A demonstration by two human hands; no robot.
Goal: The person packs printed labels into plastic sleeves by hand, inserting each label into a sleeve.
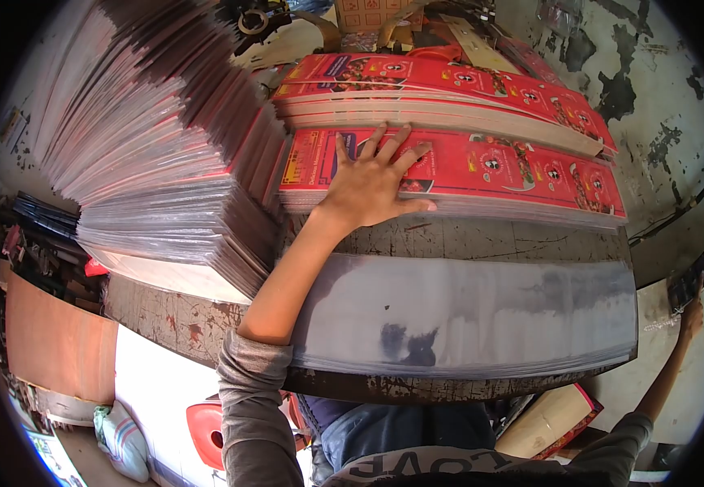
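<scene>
My left hand (372,183) lies palm down with its fingers spread on a stack of red printed sheets (498,166). Another stack of red printed sheets (465,79) lies just behind it. Nearer my body is a stack of translucent grey plastic-looking sheets (465,308). To the left of my arm rises a tall, fanned pile of sheets (157,187) with red and clear edges. At the far right, my right hand (694,315) has a finger stretched onto a dark, flat object like a phone (688,284), which rests on a pale surface.
The stacks stand on a worn, scratched table (530,239). A red plastic stool (204,434) is below on the left, near a white sack (120,442). Cardboard and a tape roll (252,22) lie at the back. A peeling wall (644,81) bounds the right.
</scene>
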